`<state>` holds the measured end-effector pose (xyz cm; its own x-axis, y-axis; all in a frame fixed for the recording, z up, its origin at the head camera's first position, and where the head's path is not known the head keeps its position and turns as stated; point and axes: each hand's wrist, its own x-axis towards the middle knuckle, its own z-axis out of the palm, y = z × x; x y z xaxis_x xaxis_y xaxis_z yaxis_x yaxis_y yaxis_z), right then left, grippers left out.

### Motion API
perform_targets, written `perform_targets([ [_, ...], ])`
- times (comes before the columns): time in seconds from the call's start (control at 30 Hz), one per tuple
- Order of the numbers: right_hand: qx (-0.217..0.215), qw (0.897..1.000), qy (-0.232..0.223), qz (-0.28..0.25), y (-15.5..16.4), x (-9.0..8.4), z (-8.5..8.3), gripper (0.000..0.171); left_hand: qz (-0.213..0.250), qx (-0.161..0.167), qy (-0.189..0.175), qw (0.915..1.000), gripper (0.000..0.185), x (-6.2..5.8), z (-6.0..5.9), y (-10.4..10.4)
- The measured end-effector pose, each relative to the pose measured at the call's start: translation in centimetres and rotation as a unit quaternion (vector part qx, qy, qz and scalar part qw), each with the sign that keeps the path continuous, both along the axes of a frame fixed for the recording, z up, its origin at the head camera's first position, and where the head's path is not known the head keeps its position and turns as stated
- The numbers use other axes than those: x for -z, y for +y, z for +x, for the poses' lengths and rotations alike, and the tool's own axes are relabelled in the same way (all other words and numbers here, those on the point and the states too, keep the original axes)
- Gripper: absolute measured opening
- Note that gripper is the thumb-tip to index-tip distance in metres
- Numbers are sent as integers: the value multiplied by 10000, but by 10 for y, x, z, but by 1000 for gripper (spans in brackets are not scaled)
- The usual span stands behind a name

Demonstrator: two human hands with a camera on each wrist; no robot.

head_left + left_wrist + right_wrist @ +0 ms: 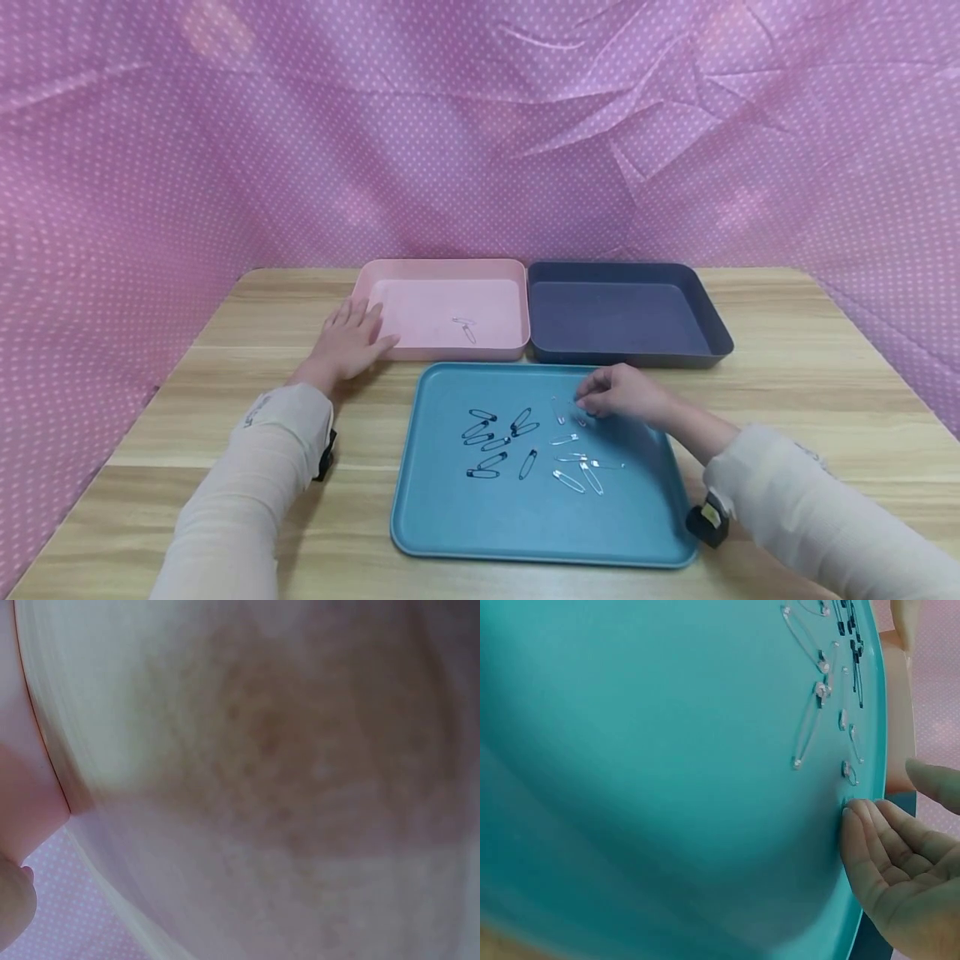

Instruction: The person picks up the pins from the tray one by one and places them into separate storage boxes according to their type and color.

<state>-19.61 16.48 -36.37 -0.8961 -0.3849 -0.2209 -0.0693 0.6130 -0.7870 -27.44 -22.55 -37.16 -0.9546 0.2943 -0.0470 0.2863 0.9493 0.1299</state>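
Note:
My left hand rests with spread fingers over the left rim of the pink tray, holding nothing. In that tray lie two safety pins. My right hand is at the upper right of the teal tray. Its fingertips touch down by a small pin, mostly hidden, while the thumb stands apart from them. Several silver safety pins lie just left of and below this hand. Black safety pins are grouped in the tray's left half.
A dark grey-blue tray stands right of the pink one, behind the teal tray. All sit on a wooden table. Pink dotted cloth hangs behind and at the sides. Most of the left wrist view is blurred by sleeve or table.

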Motion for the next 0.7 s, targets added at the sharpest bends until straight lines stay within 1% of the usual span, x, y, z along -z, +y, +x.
perform_targets([
  [0.1,101,9998,-128,81,-1,2,1,20,-1,-26,-35,10000,71,1,0,0],
  [0.2,106,9997,-118,167,-4,3,3,18,-1,-52,-74,10000,71,0,0,0],
  [0.33,76,9986,91,522,-8,5,6,13,23,-64,-101,9999,71,0,0,1],
  [0.5,36,9946,375,970,-12,5,6,4,60,-64,-104,9999,72,1,-1,1],
  [0.6,-49,9917,547,1163,-15,6,5,6,87,-101,-74,9999,71,2,0,0],
  [0.7,-49,9900,602,1279,-16,7,5,7,127,-118,-65,9998,71,2,0,0],
])
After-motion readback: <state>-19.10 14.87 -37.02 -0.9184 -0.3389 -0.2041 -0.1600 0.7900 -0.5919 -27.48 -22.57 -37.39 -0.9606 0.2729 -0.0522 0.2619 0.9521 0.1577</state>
